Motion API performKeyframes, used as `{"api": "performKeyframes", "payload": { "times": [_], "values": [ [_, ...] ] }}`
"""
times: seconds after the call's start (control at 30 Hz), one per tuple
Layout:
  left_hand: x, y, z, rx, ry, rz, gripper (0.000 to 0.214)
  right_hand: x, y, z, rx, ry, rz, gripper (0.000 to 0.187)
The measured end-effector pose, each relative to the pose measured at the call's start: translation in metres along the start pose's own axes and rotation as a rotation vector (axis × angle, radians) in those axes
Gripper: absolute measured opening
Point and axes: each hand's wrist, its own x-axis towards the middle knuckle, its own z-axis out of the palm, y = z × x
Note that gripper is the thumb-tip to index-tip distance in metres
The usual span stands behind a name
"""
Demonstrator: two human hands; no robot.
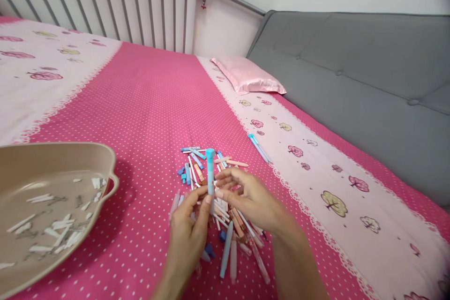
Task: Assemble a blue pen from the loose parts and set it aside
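My left hand (191, 222) pinches the lower part of an upright light blue pen (210, 173) with a turquoise top, between thumb and fingers. Just right of the pen is my right hand (248, 194), its fingers curved and apart, the fingertips close to the barrel; whether they touch it I cannot tell. Beneath both hands lies a loose heap of pen parts (241, 225): white sticks, orange and pale pink barrels, and dark blue pieces. A blue-grey barrel (227, 251) lies at its near side. My hands hide part of the heap.
A tan basin (111, 168) at the left holds scattered small white pieces. Two blue-topped pens (259, 147) lie apart, right of the heap. A pink pillow (248, 75) rests against the grey headboard (351, 61). Pink dotted bedding (154, 93) lies underneath, with a white radiator (140, 9) behind.
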Motion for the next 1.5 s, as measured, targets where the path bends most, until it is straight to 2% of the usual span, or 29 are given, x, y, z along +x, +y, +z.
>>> {"api": "performKeyframes", "payload": {
  "times": [0.2,0.4,0.47,0.67,0.8,1.17,1.37,1.5],
  "values": [
    [-0.004,0.002,0.004,0.011,-0.142,-0.008,0.034,0.0,-0.009,-0.001,0.322,0.233,-0.061,0.036],
    [-0.007,0.012,0.006,-0.2,-0.381,-0.077,0.03,-0.001,-0.009,-0.002,0.473,0.24,0.0,0.034],
    [-0.008,0.014,0.006,-0.239,-0.416,-0.097,0.03,0.0,-0.009,-0.002,0.484,0.258,0.018,0.031],
    [-0.008,0.016,0.009,-0.277,-0.366,-0.157,0.026,0.002,-0.009,-0.002,0.437,0.312,0.014,0.025],
    [-0.008,0.015,0.009,-0.339,-0.392,-0.172,0.024,0.003,-0.007,0.0,0.444,0.307,0.013,0.026],
    [-0.008,0.016,0.01,-0.455,-0.462,-0.175,0.029,0.004,-0.005,0.001,0.493,0.227,-0.016,0.029],
    [-0.008,0.016,0.011,-0.476,-0.484,-0.168,0.028,0.002,-0.004,0.0,0.515,0.173,0.036,0.033],
    [-0.008,0.016,0.011,-0.453,-0.456,-0.176,0.028,0.003,-0.006,0.001,0.49,0.179,0.002,0.029]
  ]
}}
